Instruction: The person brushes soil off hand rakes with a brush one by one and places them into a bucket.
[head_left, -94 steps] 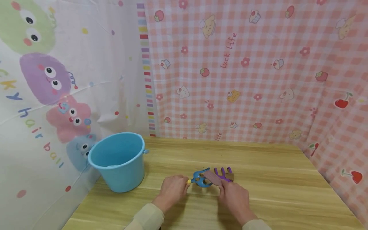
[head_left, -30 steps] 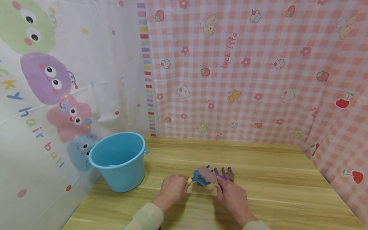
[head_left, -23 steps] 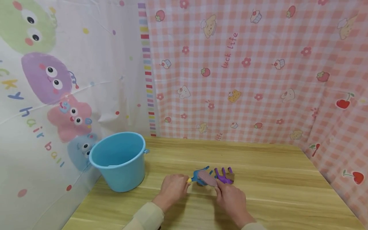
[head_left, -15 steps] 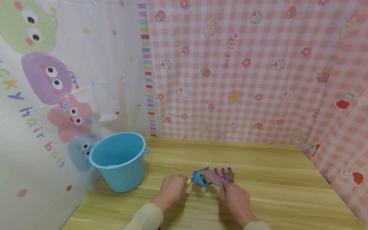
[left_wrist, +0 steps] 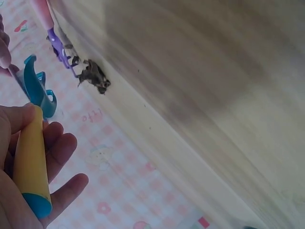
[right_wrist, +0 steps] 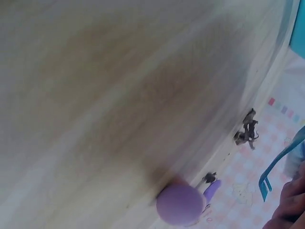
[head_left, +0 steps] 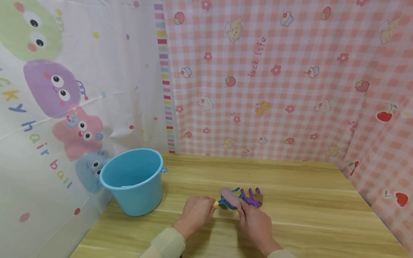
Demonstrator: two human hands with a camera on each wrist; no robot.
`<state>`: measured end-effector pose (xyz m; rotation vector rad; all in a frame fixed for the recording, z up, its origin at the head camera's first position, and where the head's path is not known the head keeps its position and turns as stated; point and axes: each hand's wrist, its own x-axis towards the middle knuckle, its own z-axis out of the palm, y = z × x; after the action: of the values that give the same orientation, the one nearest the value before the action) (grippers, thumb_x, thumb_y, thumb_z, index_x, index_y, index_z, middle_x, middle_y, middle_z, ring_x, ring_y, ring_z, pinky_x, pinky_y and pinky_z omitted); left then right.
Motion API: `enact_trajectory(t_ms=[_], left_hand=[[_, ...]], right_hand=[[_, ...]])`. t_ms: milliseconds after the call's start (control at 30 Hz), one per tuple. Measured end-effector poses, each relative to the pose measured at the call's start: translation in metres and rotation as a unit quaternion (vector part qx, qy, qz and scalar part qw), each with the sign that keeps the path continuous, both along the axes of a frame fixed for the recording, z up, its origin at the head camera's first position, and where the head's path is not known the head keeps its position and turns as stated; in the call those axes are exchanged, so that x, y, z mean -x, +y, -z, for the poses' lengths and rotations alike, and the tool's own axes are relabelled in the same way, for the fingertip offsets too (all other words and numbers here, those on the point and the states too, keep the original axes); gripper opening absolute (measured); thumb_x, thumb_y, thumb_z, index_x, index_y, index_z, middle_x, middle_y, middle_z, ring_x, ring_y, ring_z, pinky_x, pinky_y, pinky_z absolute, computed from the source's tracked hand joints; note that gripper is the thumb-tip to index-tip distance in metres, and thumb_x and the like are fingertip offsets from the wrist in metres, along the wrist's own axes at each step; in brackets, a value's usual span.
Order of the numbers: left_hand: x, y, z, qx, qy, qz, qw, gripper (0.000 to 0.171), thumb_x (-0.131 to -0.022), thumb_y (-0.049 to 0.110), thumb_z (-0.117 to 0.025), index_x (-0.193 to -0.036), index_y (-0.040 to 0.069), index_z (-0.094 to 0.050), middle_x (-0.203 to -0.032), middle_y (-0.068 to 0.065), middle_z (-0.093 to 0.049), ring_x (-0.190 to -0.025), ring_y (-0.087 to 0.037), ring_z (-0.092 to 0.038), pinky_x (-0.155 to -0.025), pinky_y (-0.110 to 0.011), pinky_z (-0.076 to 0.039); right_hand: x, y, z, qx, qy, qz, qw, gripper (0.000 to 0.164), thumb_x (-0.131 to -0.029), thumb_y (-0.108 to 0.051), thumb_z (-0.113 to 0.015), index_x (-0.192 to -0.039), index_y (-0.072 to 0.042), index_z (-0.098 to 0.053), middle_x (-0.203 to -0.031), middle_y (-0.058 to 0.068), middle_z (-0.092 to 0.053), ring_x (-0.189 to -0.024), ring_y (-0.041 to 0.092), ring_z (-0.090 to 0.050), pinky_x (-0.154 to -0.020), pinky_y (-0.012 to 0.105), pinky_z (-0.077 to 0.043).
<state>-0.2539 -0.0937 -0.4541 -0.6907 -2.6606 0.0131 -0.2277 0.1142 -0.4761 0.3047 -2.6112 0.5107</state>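
My left hand (head_left: 197, 212) grips the yellow handle (left_wrist: 32, 160) of a small toy rake, its fingers curled round it in the left wrist view. The rake's blue head (left_wrist: 37, 88) is held just over the table, partly hidden in the head view. My right hand (head_left: 255, 221) pinches a flat mauve pad (head_left: 230, 197) with a dotted surface, which lies across the blue head; its exact kind is unclear. Beside them a purple rake (head_left: 251, 199) rests on the table, its pink handle (left_wrist: 43, 13) showing in the left wrist view.
A light blue bucket (head_left: 137, 199) stands upright at the left of the wooden table (head_left: 322, 215). Brown crumpled bits (left_wrist: 94, 76), like dry leaves, lie by the purple rake. Printed cloths (head_left: 290, 89) hang behind and at the sides.
Over the last seconds the pad has gone back and forth over the blue rake head. Since half a second ago my right hand has moved left, and the rake has shifted slightly right and turned.
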Motion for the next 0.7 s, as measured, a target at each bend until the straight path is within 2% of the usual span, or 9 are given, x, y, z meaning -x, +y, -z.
enact_trajectory(t_ms=[133, 300, 367, 500, 600, 700], left_hand=[[-0.003, 0.001, 0.002, 0.005, 0.021, 0.007, 0.9998, 0.020, -0.089, 0.034, -0.072, -0.079, 0.018, -0.065, -0.064, 0.008, -0.056, -0.052, -0.009, -0.055, -0.046, -0.027, -0.041], [-0.004, 0.002, 0.001, 0.006, 0.026, 0.003, 0.9997, 0.019, -0.087, 0.032, -0.074, -0.078, 0.018, -0.065, -0.063, 0.008, -0.056, -0.053, -0.009, -0.056, -0.047, -0.027, -0.042], [-0.003, 0.001, 0.001, 0.005, 0.020, 0.000, 0.9998, 0.018, -0.087, 0.032, -0.074, -0.078, 0.018, -0.066, -0.064, 0.008, -0.057, -0.053, -0.009, -0.055, -0.047, -0.027, -0.042], [-0.001, -0.001, 0.002, -0.002, -0.002, -0.017, 0.9999, 0.016, -0.088, 0.030, -0.073, -0.080, 0.017, -0.067, -0.066, 0.007, -0.057, -0.055, -0.010, -0.055, -0.047, -0.027, -0.041], [0.001, -0.003, 0.002, -0.007, -0.011, -0.027, 0.9995, 0.016, -0.088, 0.030, -0.073, -0.080, 0.017, -0.067, -0.066, 0.007, -0.057, -0.055, -0.011, -0.055, -0.048, -0.028, -0.041], [0.004, -0.004, 0.000, -0.016, -0.008, -0.028, 0.9994, 0.017, -0.089, 0.030, -0.072, -0.079, 0.016, -0.066, -0.066, 0.007, -0.056, -0.053, -0.010, -0.052, -0.046, -0.028, -0.040]], right_hand=[[0.005, 0.009, 0.001, -0.020, 0.027, 0.022, 0.999, 0.025, -0.090, -0.018, -0.071, -0.113, -0.009, -0.071, -0.074, 0.007, -0.066, -0.054, 0.025, -0.061, -0.042, 0.036, -0.042], [0.008, 0.021, 0.000, -0.075, 0.047, 0.045, 0.995, 0.029, -0.090, -0.018, -0.071, -0.116, -0.005, -0.068, -0.070, 0.007, -0.062, -0.049, 0.020, -0.056, -0.038, 0.029, -0.038], [0.009, 0.024, 0.000, -0.068, 0.033, 0.055, 0.996, 0.031, -0.092, -0.018, -0.068, -0.121, -0.005, -0.066, -0.071, 0.008, -0.061, -0.049, 0.021, -0.055, -0.038, 0.030, -0.038], [0.009, 0.026, -0.003, -0.016, -0.005, 0.079, 0.997, 0.034, -0.095, -0.021, -0.064, -0.126, -0.007, -0.064, -0.078, 0.011, -0.065, -0.057, 0.027, -0.059, -0.043, 0.039, -0.043], [0.006, 0.022, -0.005, 0.006, -0.006, 0.056, 0.998, 0.031, -0.095, -0.022, -0.065, -0.123, -0.008, -0.067, -0.086, 0.012, -0.069, -0.063, 0.031, -0.064, -0.047, 0.043, -0.047], [0.002, 0.013, -0.006, 0.015, 0.003, 0.002, 1.000, 0.029, -0.094, -0.020, -0.067, -0.120, -0.008, -0.069, -0.091, 0.012, -0.073, -0.068, 0.032, -0.068, -0.049, 0.044, -0.050]])
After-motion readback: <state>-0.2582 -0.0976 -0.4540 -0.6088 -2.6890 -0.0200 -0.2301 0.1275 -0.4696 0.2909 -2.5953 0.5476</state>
